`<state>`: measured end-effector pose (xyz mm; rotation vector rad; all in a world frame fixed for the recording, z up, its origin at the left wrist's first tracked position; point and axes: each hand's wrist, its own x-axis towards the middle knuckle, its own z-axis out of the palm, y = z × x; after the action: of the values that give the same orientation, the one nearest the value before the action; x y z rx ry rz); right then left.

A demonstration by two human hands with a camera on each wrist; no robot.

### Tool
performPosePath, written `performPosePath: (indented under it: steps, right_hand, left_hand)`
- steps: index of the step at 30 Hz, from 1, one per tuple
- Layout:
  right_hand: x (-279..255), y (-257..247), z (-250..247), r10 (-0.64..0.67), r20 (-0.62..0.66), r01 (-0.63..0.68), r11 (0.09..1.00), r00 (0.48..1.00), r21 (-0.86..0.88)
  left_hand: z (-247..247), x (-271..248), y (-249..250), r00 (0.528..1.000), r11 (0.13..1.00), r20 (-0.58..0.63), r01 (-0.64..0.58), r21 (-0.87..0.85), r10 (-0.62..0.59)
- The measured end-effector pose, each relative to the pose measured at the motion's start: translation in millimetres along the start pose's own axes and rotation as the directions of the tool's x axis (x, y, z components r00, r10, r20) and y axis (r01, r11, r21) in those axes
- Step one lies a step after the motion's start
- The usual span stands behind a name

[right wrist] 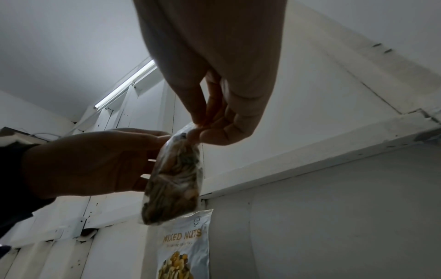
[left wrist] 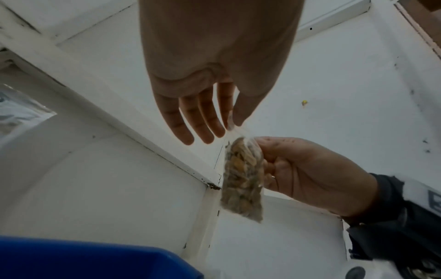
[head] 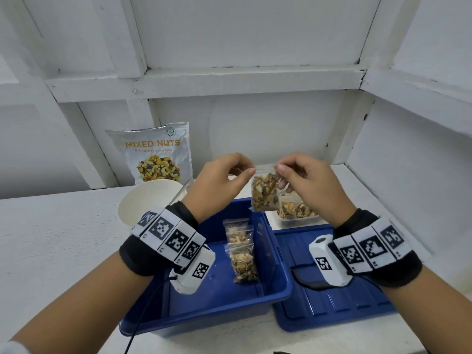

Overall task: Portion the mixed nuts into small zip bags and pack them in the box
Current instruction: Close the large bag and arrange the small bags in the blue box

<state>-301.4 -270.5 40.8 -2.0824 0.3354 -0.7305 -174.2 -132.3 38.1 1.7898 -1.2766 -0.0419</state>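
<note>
Sealing step in hand: the left hand (head: 217,180) and right hand (head: 304,175) are each pinching a top corner of the filled zip bag (head: 264,192), hanging above the blue box's (head: 204,312) far edge, and next appears to call for lowering it beside the two packed bags (head: 241,251).

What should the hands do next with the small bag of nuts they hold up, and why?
Probably lower the filled clear zip bag into the blue plastic box. Left hand and right hand pinch its top corners above the box, where two filled bags already lie. Whether its seal is closed cannot be told.
</note>
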Motion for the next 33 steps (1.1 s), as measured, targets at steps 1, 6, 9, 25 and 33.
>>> performPosePath:
  steps: [1, 6, 9, 25, 33]
  right_hand:
    - [-1, 0, 1, 0.004, 0.001, -0.004, 1.0, 1.0, 0.012]
    - [-3, 0, 5, 0.011, -0.008, -0.011, 0.999, 1.0, 0.051]
    - [-4, -1, 7, 0.02, 0.015, -0.022, 0.997, 1.0, 0.072]
    - [-10, 4, 16, -0.047, 0.007, 0.047, 0.992, 0.999, -0.114]
    - [-14, 0, 23, -0.098, 0.019, 0.099, 0.992, 0.995, -0.075]
  left_hand:
    - [-1, -1, 0, 1.0, 1.0, -0.004, 0.0, -0.006, 0.0]
    - [-5, -1, -1, 1.0, 1.0, 0.008, 0.003, 0.022, -0.003]
    - [-4, -1, -3, 1.0, 0.997, -0.014, -0.015, 0.073, 0.016]
    - [-4, -4, -12, 0.993, 0.99, 0.043, -0.112, 0.09, 0.109]
    - [-4, -7, -15, 0.983, 0.978, 0.03, -0.183, 0.103, 0.18]
